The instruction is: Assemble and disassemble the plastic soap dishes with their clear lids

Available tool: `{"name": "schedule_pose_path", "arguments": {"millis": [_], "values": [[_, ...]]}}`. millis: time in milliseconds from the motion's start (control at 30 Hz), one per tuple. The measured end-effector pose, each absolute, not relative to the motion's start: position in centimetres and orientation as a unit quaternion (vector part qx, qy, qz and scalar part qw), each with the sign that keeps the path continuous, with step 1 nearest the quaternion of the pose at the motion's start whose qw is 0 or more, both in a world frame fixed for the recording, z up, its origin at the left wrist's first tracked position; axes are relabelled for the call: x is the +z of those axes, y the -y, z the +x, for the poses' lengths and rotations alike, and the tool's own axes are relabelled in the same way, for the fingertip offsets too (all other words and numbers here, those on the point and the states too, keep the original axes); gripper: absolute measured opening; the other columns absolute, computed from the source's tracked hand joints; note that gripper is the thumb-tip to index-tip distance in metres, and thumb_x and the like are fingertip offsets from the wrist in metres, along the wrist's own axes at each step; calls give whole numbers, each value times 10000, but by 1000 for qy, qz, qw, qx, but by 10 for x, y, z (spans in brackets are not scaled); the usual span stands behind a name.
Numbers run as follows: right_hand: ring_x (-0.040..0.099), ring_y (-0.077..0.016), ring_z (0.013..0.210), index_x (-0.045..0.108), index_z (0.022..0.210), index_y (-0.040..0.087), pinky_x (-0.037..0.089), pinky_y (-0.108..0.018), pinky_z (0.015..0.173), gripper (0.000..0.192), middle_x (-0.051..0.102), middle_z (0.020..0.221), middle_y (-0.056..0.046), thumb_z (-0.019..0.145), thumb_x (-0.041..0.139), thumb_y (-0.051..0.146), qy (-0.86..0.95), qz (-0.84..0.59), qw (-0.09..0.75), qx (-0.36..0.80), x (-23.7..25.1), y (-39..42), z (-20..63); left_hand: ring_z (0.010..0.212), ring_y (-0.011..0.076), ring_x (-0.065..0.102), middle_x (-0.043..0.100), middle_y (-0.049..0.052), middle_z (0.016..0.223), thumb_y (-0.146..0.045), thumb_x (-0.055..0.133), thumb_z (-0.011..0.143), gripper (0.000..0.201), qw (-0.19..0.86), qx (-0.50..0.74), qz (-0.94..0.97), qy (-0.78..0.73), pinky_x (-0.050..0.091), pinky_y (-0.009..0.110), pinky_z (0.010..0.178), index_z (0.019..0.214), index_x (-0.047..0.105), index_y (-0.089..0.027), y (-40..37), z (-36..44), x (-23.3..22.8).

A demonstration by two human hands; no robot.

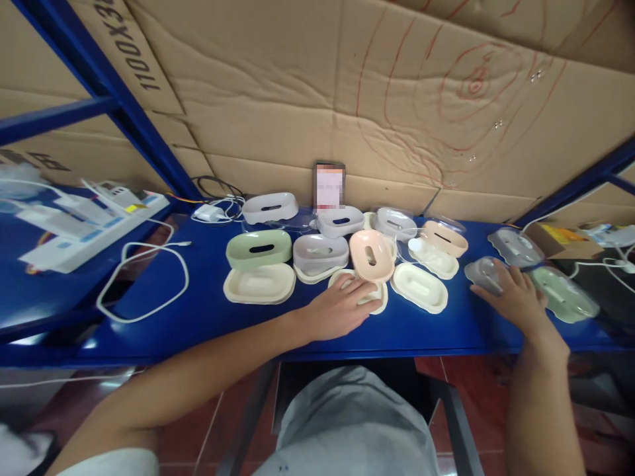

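My left hand (344, 305) lies over a cream oval tray (381, 297) near the table's front edge, fingers stretched across it. A peach soap dish (372, 254) with a slot in its base tilts just behind those fingers. At the right, my right hand (518, 297) has its fingers round a see-through grey plastic dish (483, 274); the palm hides part of it. A see-through green dish (565, 294) lies beside that hand, with another see-through grey dish (516, 246) behind. To the left stand a green soap dish (258, 249) and a grey one (321, 252).
More cream trays (419, 286) and slotted dishes (270, 208) are spread over the blue table (208, 337). A phone (329, 187) leans on the cardboard wall (268, 99). A power strip (94, 231) and a white cable (186, 284) lie left; a small cardboard box (560, 241) sits right.
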State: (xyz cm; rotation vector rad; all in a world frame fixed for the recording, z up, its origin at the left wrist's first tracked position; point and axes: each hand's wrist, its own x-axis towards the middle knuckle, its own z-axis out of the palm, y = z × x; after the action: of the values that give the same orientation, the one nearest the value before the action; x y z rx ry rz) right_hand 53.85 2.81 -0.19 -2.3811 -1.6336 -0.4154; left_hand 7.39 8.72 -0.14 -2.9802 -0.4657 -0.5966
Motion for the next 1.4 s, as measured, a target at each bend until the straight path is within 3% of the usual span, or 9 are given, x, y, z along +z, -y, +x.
{"name": "schedule_pose_path", "arguments": {"millis": [100,300,400,533,733,933,1133,1233,1400], "values": [[592,-489,1388,580,1553,338,496,-710,1042,787,621,1555,-177,896,599,770,551,-816,125,-122,-3,-14,559,1248,264,633,663,115,1380,-155,546,1037,291,33,-210,-967,142,424,452,1059,1296,659,-221,-86,75,-1],[684,-375,1317,625,1525,235,552,-516,1115,736,705,1450,-164,966,599,712,581,-721,341,-161,10,-24,502,1259,301,656,659,128,1426,-297,606,1072,364,-34,-263,-952,149,482,491,1104,1432,606,-246,-85,75,-2],[578,-361,1458,489,1638,284,486,-570,1202,695,595,1591,-140,1022,624,577,679,-598,393,-166,20,-34,439,1431,344,575,557,166,1565,-485,730,1012,760,-182,-356,-902,165,505,519,1161,1650,357,-309,-86,75,0],[516,-383,1506,363,1703,371,457,-620,1210,773,521,1661,-118,1017,679,535,854,-378,343,-103,36,-48,350,1553,424,455,315,202,1743,-669,902,782,1283,-351,-457,-798,178,483,602,1212,1725,92,-353,-91,71,6],[542,-329,1500,404,1684,374,469,-564,1220,619,552,1648,-69,1105,459,587,846,-351,400,42,62,-96,320,1564,374,440,414,128,1675,-565,898,834,1012,-371,-516,-722,274,378,578,1307,1631,313,-350,-104,60,12],[572,-360,1462,614,1543,270,423,-599,1243,633,652,1539,-125,1042,549,652,774,-511,369,-59,47,-170,402,1567,368,435,417,119,1681,-519,901,830,977,-408,-496,-702,307,396,550,1299,1622,358,-340,-113,57,10],[444,-450,1554,527,1607,239,303,-762,1234,739,556,1628,-169,1021,545,688,753,-581,304,-60,27,-177,417,1573,361,431,404,121,1704,-509,891,841,955,-402,-507,-695,314,427,535,1274,1621,364,-345,-118,58,9],[407,-375,1594,479,1641,292,319,-675,1276,652,518,1670,-113,1077,492,620,791,-508,339,-44,38,-150,382,1564,350,446,425,132,1686,-552,872,857,910,-376,-522,-697,317,442,533,1260,1595,386,-336,-122,59,9],[557,-301,1489,542,1590,362,395,-563,1253,547,629,1576,-60,1077,580,550,886,-344,307,52,49,-109,316,1526,371,497,458,165,1661,-652,855,848,973,-338,-513,-730,300,467,560,1234,1616,361,-315,-129,55,6]]}}
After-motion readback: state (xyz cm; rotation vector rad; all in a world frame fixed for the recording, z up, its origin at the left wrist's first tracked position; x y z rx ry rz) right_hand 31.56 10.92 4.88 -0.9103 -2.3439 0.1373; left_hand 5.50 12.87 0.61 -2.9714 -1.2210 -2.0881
